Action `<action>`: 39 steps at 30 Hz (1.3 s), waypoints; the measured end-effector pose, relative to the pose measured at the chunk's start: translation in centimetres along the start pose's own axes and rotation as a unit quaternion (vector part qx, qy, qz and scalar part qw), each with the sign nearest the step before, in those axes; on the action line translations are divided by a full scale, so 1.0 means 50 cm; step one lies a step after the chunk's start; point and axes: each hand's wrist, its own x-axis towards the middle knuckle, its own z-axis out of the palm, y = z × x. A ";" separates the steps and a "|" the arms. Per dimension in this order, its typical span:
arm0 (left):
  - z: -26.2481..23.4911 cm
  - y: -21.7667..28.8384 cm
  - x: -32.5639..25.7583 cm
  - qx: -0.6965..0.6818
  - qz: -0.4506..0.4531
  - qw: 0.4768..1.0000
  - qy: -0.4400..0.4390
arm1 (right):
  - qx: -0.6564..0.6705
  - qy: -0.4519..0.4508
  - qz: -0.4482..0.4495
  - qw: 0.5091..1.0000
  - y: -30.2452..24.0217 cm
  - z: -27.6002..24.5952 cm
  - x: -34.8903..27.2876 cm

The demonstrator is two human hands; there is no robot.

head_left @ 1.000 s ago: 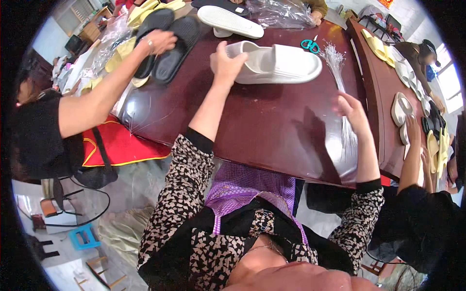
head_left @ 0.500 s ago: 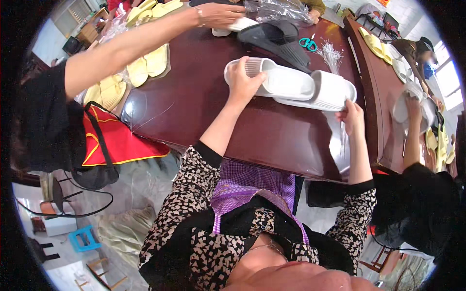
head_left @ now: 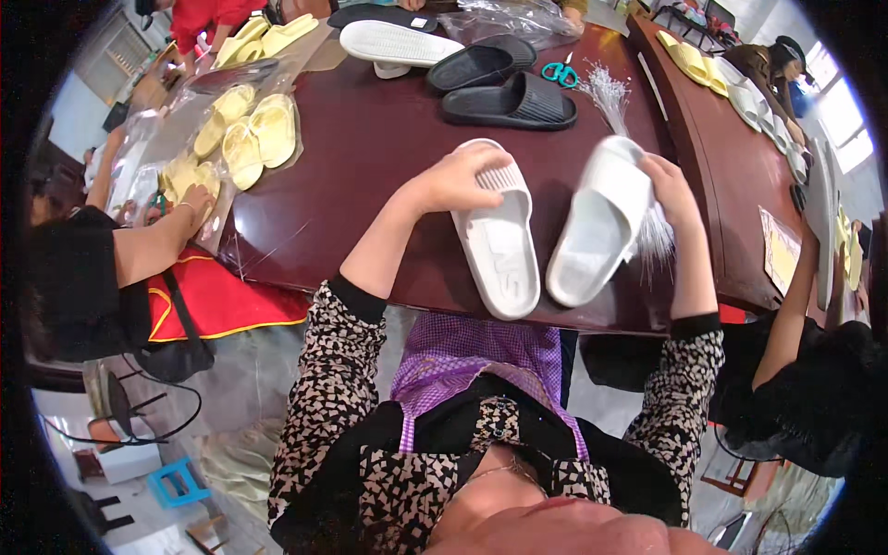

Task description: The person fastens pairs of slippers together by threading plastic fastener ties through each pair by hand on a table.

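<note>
A pair of white slide slippers is in my two hands above the near part of the dark red table [head_left: 370, 185]. My left hand [head_left: 453, 180] is closed round the ribbed strap of the left white slipper [head_left: 499, 250], its toe pointing away and its heel towards me. With thumb and fingers, my right hand [head_left: 668, 188] grips the right white slipper [head_left: 592, 236] by the outer side of its toe end. That one is tilted, and its heel leans in towards the other. A small gap separates the two heels.
Beyond my hands lie two black slippers [head_left: 509, 104], teal-handled scissors [head_left: 560, 74], a bundle of thin white ties [head_left: 608, 97] and another white slipper [head_left: 398, 44]. Bagged yellow slippers [head_left: 259, 139] lie left, by a co-worker's hand [head_left: 196, 205]. A second table [head_left: 689, 129] with slippers adjoins at right.
The white slippers, overlapping crosswise before, are now apart, turned heels towards me and closer to me. The co-worker's arm at left has drawn back from the far side to the bagged yellow slippers.
</note>
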 end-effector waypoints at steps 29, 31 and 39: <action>0.115 0.016 0.067 0.367 0.189 0.908 0.067 | -0.392 0.178 -0.024 0.902 0.148 -0.041 -0.015; 0.113 0.022 0.072 0.372 0.189 0.906 0.070 | -0.386 0.204 -0.042 0.899 0.141 -0.042 -0.013; 0.103 0.008 0.075 0.321 0.178 0.928 0.065 | -0.405 0.207 -0.010 0.891 0.109 -0.053 -0.020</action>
